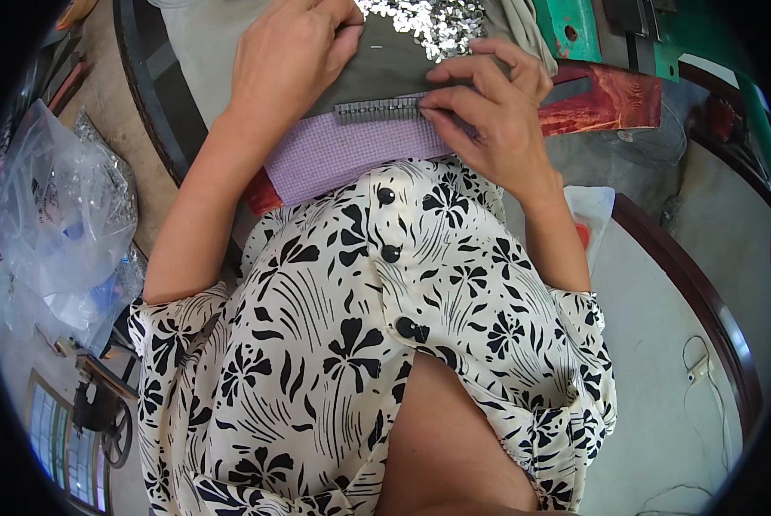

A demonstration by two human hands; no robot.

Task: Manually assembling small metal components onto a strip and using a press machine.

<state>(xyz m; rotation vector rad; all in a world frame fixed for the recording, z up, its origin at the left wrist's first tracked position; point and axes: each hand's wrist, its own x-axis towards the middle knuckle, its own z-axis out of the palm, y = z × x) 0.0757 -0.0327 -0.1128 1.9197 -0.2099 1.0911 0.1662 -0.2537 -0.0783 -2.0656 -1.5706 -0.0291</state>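
Observation:
A narrow dark grey ribbed strip [377,112], with a row of small marks along it, lies on a purple checked cloth [334,155] at the near edge of the work surface. My right hand [493,112] pinches at the strip's right end with thumb and forefinger, its other fingers raised and bent. Beyond the strip, on grey-green fabric [377,64], is a heap of small shiny silver pieces [441,26]. My left hand [295,52] is closed beside the heap's left edge. Its fingertips are pressed together, and whatever they hold is hidden.
Red patterned board [609,103] sticks out at the right, near green machine parts [570,30]. Clear plastic bags [63,224] hang at the left. A white container [592,211] stands by my right forearm, and a cable [708,378] lies on the floor.

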